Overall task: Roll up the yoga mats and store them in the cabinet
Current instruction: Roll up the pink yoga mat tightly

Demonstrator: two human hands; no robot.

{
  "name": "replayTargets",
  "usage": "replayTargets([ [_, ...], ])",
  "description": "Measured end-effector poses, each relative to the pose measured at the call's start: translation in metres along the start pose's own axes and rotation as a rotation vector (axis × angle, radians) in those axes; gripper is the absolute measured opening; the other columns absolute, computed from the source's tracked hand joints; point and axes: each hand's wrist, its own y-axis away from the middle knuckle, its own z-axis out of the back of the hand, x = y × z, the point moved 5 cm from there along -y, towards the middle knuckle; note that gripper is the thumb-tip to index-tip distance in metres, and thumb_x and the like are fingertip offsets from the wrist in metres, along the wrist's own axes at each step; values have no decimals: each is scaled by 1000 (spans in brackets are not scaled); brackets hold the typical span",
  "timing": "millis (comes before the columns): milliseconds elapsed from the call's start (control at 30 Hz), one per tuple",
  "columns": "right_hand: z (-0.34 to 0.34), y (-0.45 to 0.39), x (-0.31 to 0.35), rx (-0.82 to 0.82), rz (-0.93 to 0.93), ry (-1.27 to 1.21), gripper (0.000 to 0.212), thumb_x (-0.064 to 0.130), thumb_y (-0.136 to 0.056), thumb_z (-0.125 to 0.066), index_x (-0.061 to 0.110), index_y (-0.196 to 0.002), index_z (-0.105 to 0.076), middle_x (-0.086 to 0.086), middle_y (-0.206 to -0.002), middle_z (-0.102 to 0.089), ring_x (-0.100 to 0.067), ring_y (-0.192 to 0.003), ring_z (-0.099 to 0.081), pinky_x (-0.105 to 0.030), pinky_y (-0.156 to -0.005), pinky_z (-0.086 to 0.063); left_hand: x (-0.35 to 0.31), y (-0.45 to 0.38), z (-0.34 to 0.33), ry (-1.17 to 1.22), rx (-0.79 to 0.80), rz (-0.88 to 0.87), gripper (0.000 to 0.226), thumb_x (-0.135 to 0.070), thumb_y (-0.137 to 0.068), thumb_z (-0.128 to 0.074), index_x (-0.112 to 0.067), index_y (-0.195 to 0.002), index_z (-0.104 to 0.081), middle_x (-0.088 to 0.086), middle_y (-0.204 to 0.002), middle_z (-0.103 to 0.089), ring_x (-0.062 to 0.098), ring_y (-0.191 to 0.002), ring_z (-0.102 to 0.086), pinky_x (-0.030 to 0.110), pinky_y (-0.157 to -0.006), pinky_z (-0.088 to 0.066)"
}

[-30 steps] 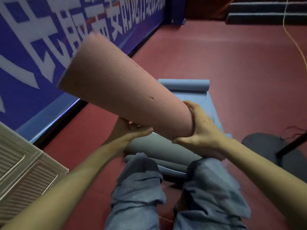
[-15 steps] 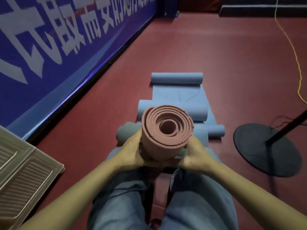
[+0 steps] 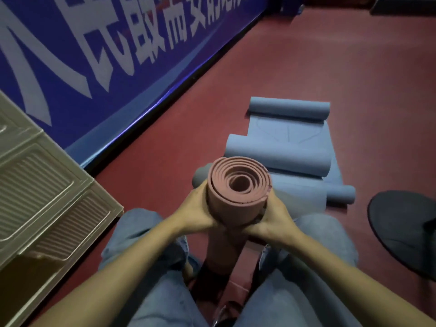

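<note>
Your rolled mat point(image 3: 238, 199) is salmon pink, its end face a spiral of darker reddish-pink layers. Beyond that pink roll, the mats point(image 3: 290, 152) lying on the floor are pale slate blue, one carrying faint thin line markings; a grey roll point(image 3: 199, 177) peeks out just left of the pink one. The floor point(image 3: 342, 67) is deep maroon. Left of the pink roll, the banner point(image 3: 94, 55) is royal blue with large white characters. The cabinet point(image 3: 35, 185) farther left is beige with ribbed panels. Your trousers point(image 3: 153, 279) are faded blue denim. To the right, a black round base point(image 3: 405, 225).
</note>
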Motion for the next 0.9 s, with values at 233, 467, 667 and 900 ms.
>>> replayTargets([
  [233,-52,-49,20,197,81,-24,124,30,-53,-103,27,-153,-30,12,-150,-45,-6,-139,-46,-47,-110,-46,41,16,51,12,-17,64,111,-7,-53,-100,-34,-143,-42,-26,-135,-54,-18,-120,-51,4,-90,-43],
  [467,-104,-98,91,270,284,55,141,48,-46,-101,19,-160,-24,1,-149,-44,-6,-140,-42,-25,-117,-34,77,44,103,72,-190,77,108,-34,-49,-98,-50,-139,-39,-29,-136,-56,-10,-127,-53,15,-105,-45],
  [667,-152,-118,121,326,420,122,98,29,-48,-100,21,-136,-56,-3,-137,-42,-3,-131,-42,-17,-109,-37,111,73,167,11,-165,90,87,-24,-64,-83,-27,-144,-49,-15,-144,-56,1,-135,-52,21,-112,-40],
  [900,-179,-146,111,344,328,306,61,63,-53,-77,17,-92,-74,-7,-141,-32,9,-112,-34,2,-103,-23,341,130,203,310,-780,821,15,-9,-89,-62,-18,-83,-72,7,-87,-73,26,-92,-72,31,-74,-53],
])
